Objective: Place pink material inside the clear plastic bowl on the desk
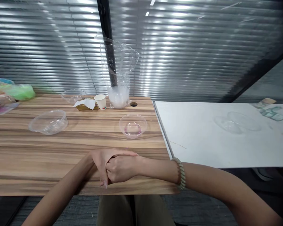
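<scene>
My left hand [100, 161] and my right hand [121, 169] are pressed together above the front of the wooden table. The right hand is curled into a fist, its inside hidden from view. Against that fist lies the left palm, with the thumb pointing down and a finger stretched along toward the right wrist; its other fingers are mostly hidden. Whether anything sits between the hands I cannot tell. A braided bracelet [182, 174] circles the right forearm. Beyond the hands stands a clear plastic bowl [133, 125] with a purple-pink tint at its base.
Another clear container [49, 122] stands left. Behind are a paper cup [100, 101], a small box with white paper [86, 103] and a bagged white stack [119, 95]. Colourful bags [21, 91] lie far left. A white table [193, 135] adjoins on the right, bearing clear containers [238, 122].
</scene>
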The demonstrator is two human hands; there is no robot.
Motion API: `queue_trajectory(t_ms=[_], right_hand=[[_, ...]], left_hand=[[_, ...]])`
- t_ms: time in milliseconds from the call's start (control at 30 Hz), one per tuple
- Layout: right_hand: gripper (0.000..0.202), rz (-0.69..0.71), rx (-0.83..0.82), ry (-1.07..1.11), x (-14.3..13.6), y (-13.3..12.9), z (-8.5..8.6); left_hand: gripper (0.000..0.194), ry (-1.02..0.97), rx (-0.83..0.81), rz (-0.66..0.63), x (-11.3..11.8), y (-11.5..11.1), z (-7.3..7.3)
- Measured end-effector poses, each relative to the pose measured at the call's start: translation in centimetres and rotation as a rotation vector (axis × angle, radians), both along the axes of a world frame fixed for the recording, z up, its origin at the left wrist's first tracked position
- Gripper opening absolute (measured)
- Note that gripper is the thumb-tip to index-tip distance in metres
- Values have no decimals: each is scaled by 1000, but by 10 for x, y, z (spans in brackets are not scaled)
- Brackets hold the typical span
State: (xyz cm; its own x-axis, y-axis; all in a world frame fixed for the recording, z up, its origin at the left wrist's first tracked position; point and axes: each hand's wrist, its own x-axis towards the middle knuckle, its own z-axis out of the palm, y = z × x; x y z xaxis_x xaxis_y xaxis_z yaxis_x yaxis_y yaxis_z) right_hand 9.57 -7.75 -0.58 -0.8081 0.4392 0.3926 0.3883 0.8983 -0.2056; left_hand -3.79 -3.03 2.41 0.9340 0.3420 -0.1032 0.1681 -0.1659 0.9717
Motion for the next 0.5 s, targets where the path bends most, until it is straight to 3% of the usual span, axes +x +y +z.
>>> queue_trajectory(t_ms=[67, 133, 200, 300, 400, 500], right_hand=[[27, 270, 216, -89, 15, 9, 20], [37, 318, 407, -117, 30, 16, 33], [35, 226, 503, -70, 47, 18, 39], [28, 117, 496, 22, 80, 17, 38], [28, 11, 431, 12, 117, 16, 32], [24, -166, 383, 99, 142, 23, 28]], left_hand=[[95, 0, -191, -8, 4, 2, 4], [89, -19, -342, 48, 8, 4, 6], [79, -29, -446, 139, 9, 5, 6], [60, -18, -502, 305, 7, 7, 8], [46, -80, -465, 478, 1, 13, 10], [37, -279, -407, 734, -6, 24, 8]])
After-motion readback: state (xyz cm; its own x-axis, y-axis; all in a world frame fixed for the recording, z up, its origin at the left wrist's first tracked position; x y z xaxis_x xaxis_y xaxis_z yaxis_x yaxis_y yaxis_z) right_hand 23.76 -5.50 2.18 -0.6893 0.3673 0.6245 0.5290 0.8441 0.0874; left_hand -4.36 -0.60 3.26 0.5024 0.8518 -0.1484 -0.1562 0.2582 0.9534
